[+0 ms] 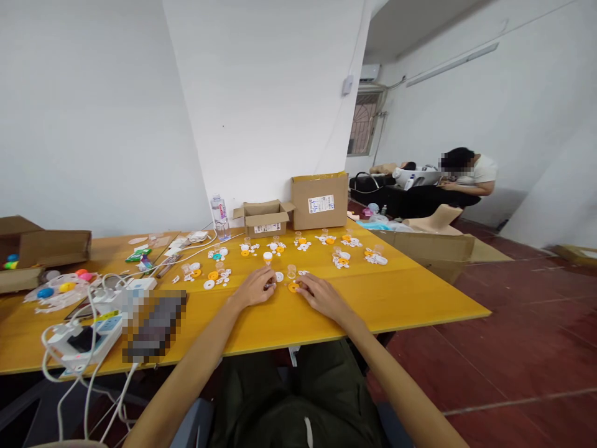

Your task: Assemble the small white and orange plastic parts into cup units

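My left hand (255, 287) rests low over the table with its fingers curled together; a small piece between the fingertips is too small to name. Beside those fingertips lies a white disc (279, 277), with a white-capped small container (267, 257) behind the hand. My right hand (321, 295) has bent fingers, thumb and forefinger at the right edge of an orange disc (293, 287). Just behind that disc stands a small clear cup (291, 271). Small white pieces (303, 272) lie near the right fingertips, partly covered by them.
Several groups of clear cups, discs and white pieces (304, 245) spread across the table (401, 298). At the back are a water bottle (221, 218) and cardboard boxes (319, 202). Leftward lie power strips (105, 336), cables and a phone (156, 326). A person (471, 177) sits far right.
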{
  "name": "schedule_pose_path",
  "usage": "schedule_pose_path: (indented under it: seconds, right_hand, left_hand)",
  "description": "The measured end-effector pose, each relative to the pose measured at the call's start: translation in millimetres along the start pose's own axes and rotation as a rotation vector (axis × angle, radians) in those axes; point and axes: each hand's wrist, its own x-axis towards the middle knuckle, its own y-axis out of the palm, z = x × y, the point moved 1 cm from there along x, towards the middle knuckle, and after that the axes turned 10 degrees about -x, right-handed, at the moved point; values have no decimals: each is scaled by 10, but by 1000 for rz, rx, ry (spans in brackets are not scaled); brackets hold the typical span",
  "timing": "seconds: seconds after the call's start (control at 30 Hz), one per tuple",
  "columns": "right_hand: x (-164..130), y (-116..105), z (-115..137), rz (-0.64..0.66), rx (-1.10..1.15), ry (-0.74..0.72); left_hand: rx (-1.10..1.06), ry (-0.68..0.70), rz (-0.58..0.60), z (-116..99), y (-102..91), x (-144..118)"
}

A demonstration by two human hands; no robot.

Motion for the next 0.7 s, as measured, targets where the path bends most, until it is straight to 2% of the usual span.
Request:
schedule_pose_path:
  seconds: [0.3,0.53,0.7]
  right_hand:
    - [8,-74,54,79,68,-97]
    - [-17,-33,98,78,101,-194]
    - [-4,-24,179,148,102,-227]
  left_hand:
    - [-7,-11,0,-13,-10,2]
    - [-20,-20,-6,6,-1,-6]
    - [-13,-24,-1,44,19,-28]
